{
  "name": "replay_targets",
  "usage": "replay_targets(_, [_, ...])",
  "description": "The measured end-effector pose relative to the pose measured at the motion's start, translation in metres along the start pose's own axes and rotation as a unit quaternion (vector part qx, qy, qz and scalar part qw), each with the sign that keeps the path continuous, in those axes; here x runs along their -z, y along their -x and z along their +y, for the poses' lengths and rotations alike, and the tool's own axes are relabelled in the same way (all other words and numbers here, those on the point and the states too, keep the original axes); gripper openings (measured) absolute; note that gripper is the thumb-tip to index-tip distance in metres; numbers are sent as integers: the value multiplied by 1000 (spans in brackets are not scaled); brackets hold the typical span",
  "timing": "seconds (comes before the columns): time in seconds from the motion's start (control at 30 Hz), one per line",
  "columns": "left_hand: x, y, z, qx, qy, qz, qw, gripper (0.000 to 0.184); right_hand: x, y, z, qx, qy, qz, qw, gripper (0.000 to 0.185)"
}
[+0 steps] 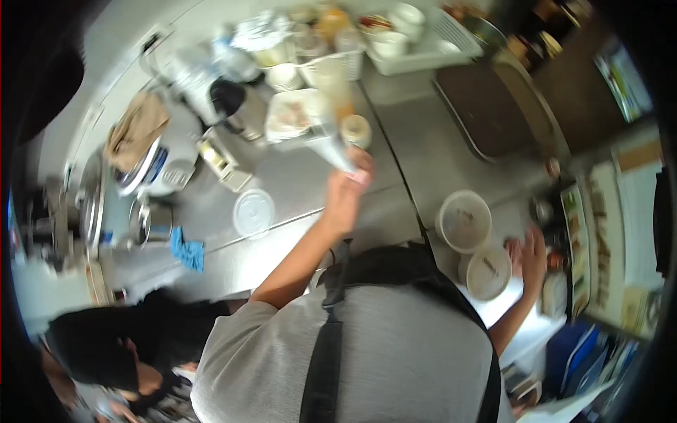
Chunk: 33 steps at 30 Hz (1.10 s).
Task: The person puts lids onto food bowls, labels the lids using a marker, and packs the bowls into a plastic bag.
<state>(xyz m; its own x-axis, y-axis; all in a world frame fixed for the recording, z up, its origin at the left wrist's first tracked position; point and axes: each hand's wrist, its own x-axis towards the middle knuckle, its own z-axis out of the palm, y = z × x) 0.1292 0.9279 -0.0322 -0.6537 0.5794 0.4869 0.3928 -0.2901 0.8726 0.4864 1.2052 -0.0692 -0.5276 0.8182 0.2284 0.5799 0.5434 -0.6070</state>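
Observation:
My left hand [350, 180] is closed round the lower end of a pale, elongated utensil [330, 146], which is blurred by motion. Its far end is over the edge of a white tray of food [290, 116], beside a small round tub [356, 131]. On the right, my right hand [534, 264] has its fingers apart, next to a round white container [488, 273] with a dark mark on top. A second such container [463, 221] touches it. A clear round lid [254, 213] lies flat on the steel counter.
A dark tray [486, 113] lies at the back right, near a white basket [423, 60]. On the left are a white appliance with a brown cloth [137, 130], a metal pot [149, 221] and a blue cloth [187, 250]. Another person [106, 342] is at the lower left.

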Motion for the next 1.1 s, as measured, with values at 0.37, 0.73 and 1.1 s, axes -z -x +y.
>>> replay_targets(0.37, [387, -31, -89, 111, -374, 440, 809, 29, 45, 15, 173, -156, -7, -146, 977, 29])
replay_targets(0.73, [401, -46, -128, 204, -495, 372, 759, 37, 39, -30, -29, -105, -66, 6, 992, 26])
replay_targets(1.1, [382, 11, -111, 52, -646, 389, 655, 58, 22, 20, -88, -33, -49, 115, 992, 20])
